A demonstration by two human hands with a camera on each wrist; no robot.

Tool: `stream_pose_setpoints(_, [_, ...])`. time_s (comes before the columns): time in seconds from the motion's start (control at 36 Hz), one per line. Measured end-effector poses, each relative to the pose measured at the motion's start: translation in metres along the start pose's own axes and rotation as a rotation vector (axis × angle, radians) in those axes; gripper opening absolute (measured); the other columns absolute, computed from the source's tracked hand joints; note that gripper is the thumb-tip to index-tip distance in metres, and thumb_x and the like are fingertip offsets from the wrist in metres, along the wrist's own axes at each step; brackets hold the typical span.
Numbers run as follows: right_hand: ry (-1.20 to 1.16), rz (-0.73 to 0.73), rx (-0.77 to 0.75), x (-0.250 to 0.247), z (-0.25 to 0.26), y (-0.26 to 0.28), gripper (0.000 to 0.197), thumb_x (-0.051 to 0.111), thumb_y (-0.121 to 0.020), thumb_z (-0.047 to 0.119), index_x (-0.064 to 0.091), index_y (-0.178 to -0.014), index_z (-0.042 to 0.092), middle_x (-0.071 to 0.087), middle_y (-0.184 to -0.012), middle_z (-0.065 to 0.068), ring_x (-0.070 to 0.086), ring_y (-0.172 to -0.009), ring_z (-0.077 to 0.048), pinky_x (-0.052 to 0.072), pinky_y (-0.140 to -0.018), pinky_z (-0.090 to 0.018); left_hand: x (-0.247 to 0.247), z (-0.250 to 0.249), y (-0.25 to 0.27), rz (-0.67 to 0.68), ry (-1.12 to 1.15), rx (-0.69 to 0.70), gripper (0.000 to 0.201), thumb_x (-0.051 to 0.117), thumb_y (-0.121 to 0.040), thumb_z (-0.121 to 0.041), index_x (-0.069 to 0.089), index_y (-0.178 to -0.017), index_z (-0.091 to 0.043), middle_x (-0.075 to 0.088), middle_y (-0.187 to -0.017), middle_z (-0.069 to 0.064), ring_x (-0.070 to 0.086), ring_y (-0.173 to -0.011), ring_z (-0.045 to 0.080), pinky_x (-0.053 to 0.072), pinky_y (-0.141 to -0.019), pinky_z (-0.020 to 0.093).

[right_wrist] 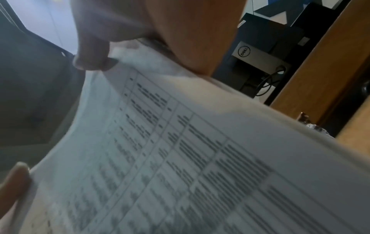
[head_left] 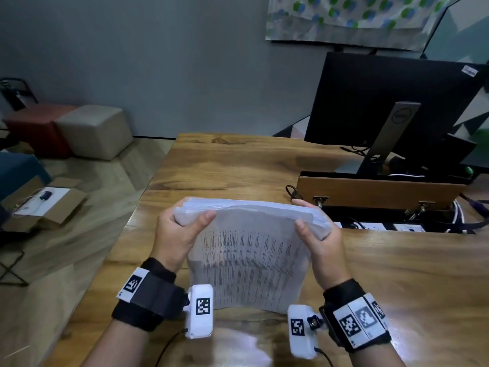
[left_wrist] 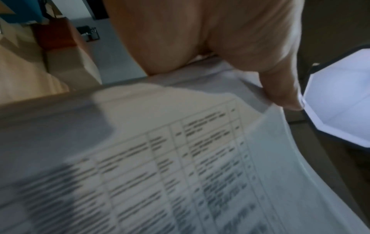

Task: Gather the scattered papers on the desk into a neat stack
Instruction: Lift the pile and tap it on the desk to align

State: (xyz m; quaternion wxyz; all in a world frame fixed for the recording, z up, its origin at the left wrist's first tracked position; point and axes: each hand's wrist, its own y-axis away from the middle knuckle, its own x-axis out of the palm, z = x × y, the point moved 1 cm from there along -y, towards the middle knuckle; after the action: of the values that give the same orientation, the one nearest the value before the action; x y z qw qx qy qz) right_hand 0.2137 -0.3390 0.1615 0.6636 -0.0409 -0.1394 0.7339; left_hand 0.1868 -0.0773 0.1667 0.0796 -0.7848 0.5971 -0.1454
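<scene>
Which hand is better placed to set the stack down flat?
Probably neither alone: the left hand and right hand grip opposite top corners of the upright stack, so both should lower it together.

Both hands raised side by side, wrists strapped. Left hand curled, thumb forward, pinching the paper stack; right hand likewise at the opposite upper corner.

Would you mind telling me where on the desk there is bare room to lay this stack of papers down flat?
Bare wood lies beyond the stack of papers, toward the desk's far edge, and to the right of the right hand. It is crowded far right: the open cable tray, sockets and monitor stand. The left hand is near the desk's left edge.
</scene>
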Motion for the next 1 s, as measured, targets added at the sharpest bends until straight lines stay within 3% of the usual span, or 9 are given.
stream_pose_setpoints(0.17, [0.054,-0.003,-0.006,-0.006,-0.003,0.002,0.049,0.074,-0.071,0.047,0.07,-0.111,0.019,0.077,-0.109,-0.005,0.071,-0.107,-0.023,0.057,-0.095,-0.044,-0.009,0.007,0.009,-0.057,0.057,-0.022,0.036,0.084,-0.058,-0.055,0.078,-0.082,-0.029,0.078,-0.083,-0.007,0.071,-0.075,0.004,0.057,-0.066,0.02])
stream_pose_setpoints(0.25, [-0.017,-0.006,0.053,-0.008,-0.009,0.008,0.067,0.069,-0.067,0.074,0.07,-0.105,0.019,0.079,-0.104,0.0,0.073,-0.101,-0.019,0.058,-0.086,-0.039,-0.009,0.014,0.016,-0.049,0.078,-0.047,0.022,0.079,-0.068,-0.038,0.078,-0.086,-0.026,0.079,-0.087,-0.006,0.073,-0.079,0.004,0.057,-0.066,0.018])
stream_pose_setpoints(0.36, [-0.111,-0.039,0.153,-0.002,-0.017,0.018,0.097,0.05,-0.066,0.089,0.067,-0.118,0.009,0.078,-0.111,-0.009,0.072,-0.109,-0.023,0.059,-0.091,-0.036,-0.006,0.025,0.024,-0.072,0.04,-0.034,0.08,0.087,-0.047,-0.061,0.067,-0.106,-0.01,0.078,-0.096,0.001,0.072,-0.089,0.015,0.059,-0.079,0.026])
stream_pose_setpoints(0.42, [-0.107,-0.063,0.186,0.0,-0.02,0.02,0.113,0.045,-0.063,0.094,0.058,-0.132,0.005,0.071,-0.124,-0.016,0.066,-0.12,-0.029,0.05,-0.104,-0.051,-0.002,0.022,0.028,-0.075,0.02,-0.019,0.087,0.085,-0.047,-0.065,0.066,-0.108,-0.007,0.078,-0.096,0.0,0.073,-0.091,0.016,0.058,-0.08,0.025])
stream_pose_setpoints(0.5, [-0.201,-0.074,0.176,0.003,-0.023,0.021,0.108,0.047,-0.059,0.095,0.062,-0.129,0.014,0.075,-0.121,-0.008,0.068,-0.117,-0.022,0.057,-0.097,-0.039,0.004,0.016,0.031,-0.089,0.042,0.015,0.076,0.082,-0.064,-0.05,0.061,-0.114,0.004,0.078,-0.093,-0.008,0.072,-0.086,0.006,0.057,-0.077,0.019])
stream_pose_setpoints(0.56, [-0.266,-0.064,0.182,0.005,-0.02,0.021,0.099,0.051,-0.058,0.093,0.066,-0.122,0.02,0.078,-0.113,-0.003,0.071,-0.112,-0.019,0.061,-0.084,-0.028,0.009,0.014,0.032,-0.09,0.051,0.018,0.064,0.078,-0.076,-0.034,0.057,-0.12,0.009,0.078,-0.095,-0.009,0.072,-0.087,0.005,0.056,-0.079,0.019])
stream_pose_setpoints(0.69, [-0.279,-0.006,0.166,0.011,-0.016,0.02,0.097,0.052,-0.061,0.09,0.062,-0.126,0.019,0.078,-0.111,-0.002,0.072,-0.109,-0.021,0.061,-0.079,-0.029,0.014,0.013,0.031,-0.077,-0.011,0.025,0.03,0.071,-0.085,-0.02,0.059,-0.113,-0.02,0.075,-0.102,-0.012,0.07,-0.094,0.003,0.054,-0.08,0.016])
stream_pose_setpoints(0.83, [-0.054,0.005,0.118,0.002,-0.022,0.02,0.095,0.077,-0.059,0.072,0.058,-0.128,0.01,0.074,-0.119,-0.005,0.069,-0.114,-0.026,0.054,-0.096,-0.045,0.006,0.023,0.027,-0.085,-0.02,-0.001,0.051,0.086,-0.07,-0.021,0.061,-0.113,-0.01,0.077,-0.098,-0.008,0.071,-0.089,0.005,0.056,-0.078,0.018])
stream_pose_setpoints(1.0, [0.066,0.234,0.336,-0.015,-0.033,0.015,0.071,0.089,-0.056,0.031,0.06,-0.12,0.022,0.077,-0.113,0.003,0.07,-0.11,-0.018,0.058,-0.088,-0.029,-0.013,0.04,0.019,0.241,-0.004,-0.336,0.085,0.096,-0.037,-0.046,0.065,-0.108,-0.012,0.077,-0.102,0.004,0.073,-0.096,0.017,0.058,-0.076,0.024])
